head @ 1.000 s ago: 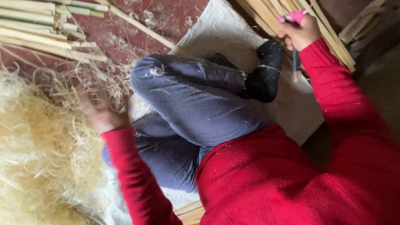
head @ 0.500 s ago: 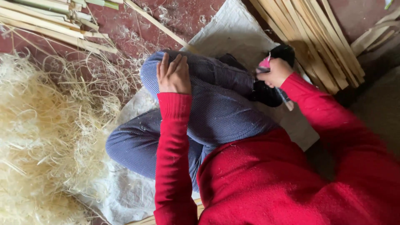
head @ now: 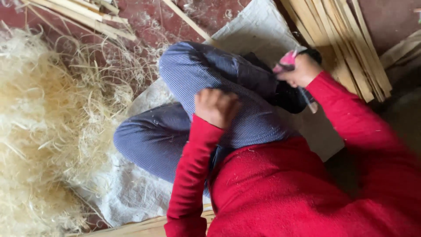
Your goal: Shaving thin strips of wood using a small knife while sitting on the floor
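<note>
Pale straw-like shavings (head: pixel 48 131) heap at the left. The left hand (head: pixel 215 106), curled into a loose, empty fist, rests on the striped trouser knee (head: pixel 206 74). The right hand (head: pixel 301 70) grips a pink-handled knife (head: pixel 289 59) beside bamboo strips (head: pixel 346 39).

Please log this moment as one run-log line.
left hand: closed, resting on thigh | right hand: gripping pink-handled knife | bamboo strips: beside knee

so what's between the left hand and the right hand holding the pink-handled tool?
Head view: only the raised knee in blue striped trousers lies between the left hand and right hand; pink-handled tool.
</note>
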